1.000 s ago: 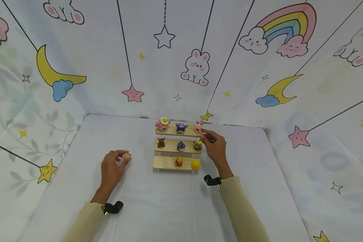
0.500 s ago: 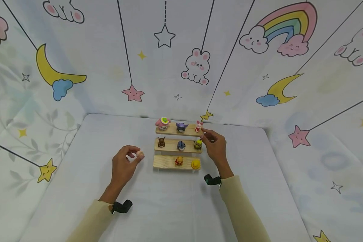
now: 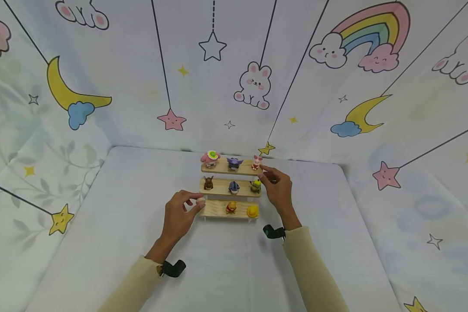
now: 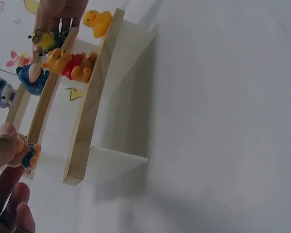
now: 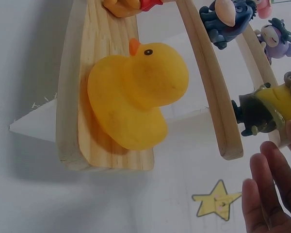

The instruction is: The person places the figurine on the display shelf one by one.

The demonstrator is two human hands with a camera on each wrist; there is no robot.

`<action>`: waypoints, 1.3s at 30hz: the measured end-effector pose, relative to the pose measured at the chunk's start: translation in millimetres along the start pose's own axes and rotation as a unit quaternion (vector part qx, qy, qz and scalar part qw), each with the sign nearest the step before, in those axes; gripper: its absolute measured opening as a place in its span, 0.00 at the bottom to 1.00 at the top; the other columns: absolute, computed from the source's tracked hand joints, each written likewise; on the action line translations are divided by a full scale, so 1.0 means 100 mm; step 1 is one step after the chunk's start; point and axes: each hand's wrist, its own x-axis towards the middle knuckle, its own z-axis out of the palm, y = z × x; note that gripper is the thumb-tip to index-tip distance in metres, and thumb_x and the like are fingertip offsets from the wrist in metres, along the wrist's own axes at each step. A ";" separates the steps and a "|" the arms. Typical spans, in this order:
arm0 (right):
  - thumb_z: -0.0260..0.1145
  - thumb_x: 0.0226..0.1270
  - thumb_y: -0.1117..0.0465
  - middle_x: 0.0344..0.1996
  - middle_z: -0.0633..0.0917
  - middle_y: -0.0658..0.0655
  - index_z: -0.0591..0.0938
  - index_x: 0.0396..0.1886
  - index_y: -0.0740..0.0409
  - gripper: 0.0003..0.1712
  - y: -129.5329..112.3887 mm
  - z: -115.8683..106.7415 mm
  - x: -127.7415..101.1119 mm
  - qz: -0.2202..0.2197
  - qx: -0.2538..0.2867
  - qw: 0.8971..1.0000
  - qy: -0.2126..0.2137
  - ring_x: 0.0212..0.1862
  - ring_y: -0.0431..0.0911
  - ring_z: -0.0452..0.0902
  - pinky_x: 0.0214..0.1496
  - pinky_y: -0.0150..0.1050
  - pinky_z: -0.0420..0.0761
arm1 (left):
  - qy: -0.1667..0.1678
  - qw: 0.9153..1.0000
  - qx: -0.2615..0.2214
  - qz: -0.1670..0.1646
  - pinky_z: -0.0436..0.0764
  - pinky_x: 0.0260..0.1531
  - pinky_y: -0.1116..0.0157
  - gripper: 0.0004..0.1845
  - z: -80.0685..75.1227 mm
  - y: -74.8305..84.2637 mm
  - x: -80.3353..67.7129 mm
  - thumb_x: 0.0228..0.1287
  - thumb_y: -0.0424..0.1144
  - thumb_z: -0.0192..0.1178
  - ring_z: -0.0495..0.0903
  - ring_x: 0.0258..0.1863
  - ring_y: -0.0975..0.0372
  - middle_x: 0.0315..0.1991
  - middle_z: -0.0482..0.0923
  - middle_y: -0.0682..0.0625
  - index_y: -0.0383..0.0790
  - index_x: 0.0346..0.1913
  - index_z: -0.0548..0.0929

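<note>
My left hand pinches a small peach-coloured toy figurine with dark blue lower clothing, between thumb and fingers. It is held at the left end of the bottom tier of a three-tier wooden display shelf. At the shelf's right side, my right hand grips the end of the top tier with thumb and forefinger; its other fingers stretch out in the right wrist view. A Pooh figurine and a yellow rubber duck stand on the bottom tier.
The middle tier bears a brown figurine, a blue donkey and a Minion. On top stand a pink figurine, a purple one and Piglet. White cloth covers the table; a printed backdrop rises behind.
My left hand has moved rightward with the figurine, from over the cloth to the bottom tier's left end. The right hand stays at the top tier's end.
</note>
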 end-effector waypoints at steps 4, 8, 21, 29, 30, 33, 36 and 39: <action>0.72 0.76 0.51 0.44 0.93 0.54 0.89 0.62 0.38 0.17 0.01 0.00 0.00 -0.002 0.003 1.000 0.000 0.43 0.46 0.87 0.49 0.29 0.83 | -0.009 1.000 -0.011 0.008 0.75 0.33 0.65 0.15 0.11 0.00 -0.02 0.64 0.40 0.77 0.80 0.39 0.57 0.43 0.88 0.51 0.45 0.53 0.93; 0.72 0.76 0.51 0.44 0.93 0.54 0.89 0.62 0.38 0.18 0.00 0.00 -0.01 -0.003 0.004 1.000 -0.001 0.44 0.47 0.87 0.49 0.30 0.84 | -0.008 1.000 -0.017 0.012 0.74 0.32 0.66 0.15 0.21 -0.04 -0.05 0.64 0.40 0.77 0.80 0.38 0.58 0.42 0.88 0.52 0.46 0.53 0.93; 0.72 0.76 0.53 0.44 0.93 0.54 0.89 0.61 0.40 0.17 -0.04 0.03 0.00 -0.005 0.001 1.000 0.001 0.43 0.46 0.87 0.50 0.31 0.84 | -0.002 1.000 0.005 0.022 0.73 0.30 0.67 0.17 0.23 -0.13 -0.09 0.63 0.44 0.77 0.79 0.37 0.60 0.42 0.89 0.54 0.50 0.55 0.92; 0.72 0.75 0.53 0.45 0.93 0.55 0.89 0.62 0.40 0.17 -0.05 0.04 0.00 0.000 -0.003 1.000 -0.002 0.44 0.48 0.87 0.51 0.39 0.85 | -0.005 1.000 0.007 0.009 0.72 0.30 0.68 0.20 0.18 -0.17 -0.12 0.62 0.44 0.79 0.77 0.37 0.61 0.49 0.91 0.55 0.50 0.57 0.91; 0.72 0.76 0.52 0.45 0.92 0.55 0.89 0.62 0.39 0.18 -0.05 0.04 0.00 0.003 -0.005 1.000 -0.004 0.44 0.48 0.87 0.52 0.39 0.85 | -0.005 1.000 0.009 0.007 0.72 0.30 0.68 0.20 0.17 -0.17 -0.12 0.62 0.44 0.79 0.78 0.37 0.61 0.49 0.91 0.55 0.50 0.57 0.91; 0.71 0.76 0.51 0.47 0.92 0.54 0.86 0.66 0.37 0.21 -0.05 0.03 -0.01 0.013 -0.014 1.000 -0.010 0.47 0.48 0.87 0.54 0.40 0.85 | -0.003 1.000 0.015 0.004 0.72 0.31 0.68 0.21 0.10 -0.18 -0.14 0.62 0.44 0.79 0.78 0.38 0.60 0.48 0.91 0.54 0.50 0.58 0.90; 0.70 0.77 0.49 0.49 0.92 0.54 0.82 0.71 0.34 0.25 -0.04 -0.01 -0.04 0.025 -0.021 0.999 -0.005 0.49 0.48 0.87 0.55 0.42 0.86 | 0.008 1.000 0.029 0.002 0.74 0.33 0.66 0.21 0.00 -0.20 -0.14 0.62 0.43 0.79 0.79 0.39 0.59 0.47 0.91 0.52 0.49 0.58 0.90; 0.70 0.77 0.47 0.51 0.92 0.54 0.79 0.73 0.34 0.27 -0.02 -0.06 -0.08 0.028 -0.035 0.999 0.011 0.50 0.49 0.87 0.56 0.46 0.86 | 0.025 0.999 0.048 -0.004 0.76 0.36 0.63 0.20 -0.12 -0.25 -0.13 0.63 0.42 0.78 0.80 0.42 0.58 0.48 0.91 0.50 0.47 0.58 0.89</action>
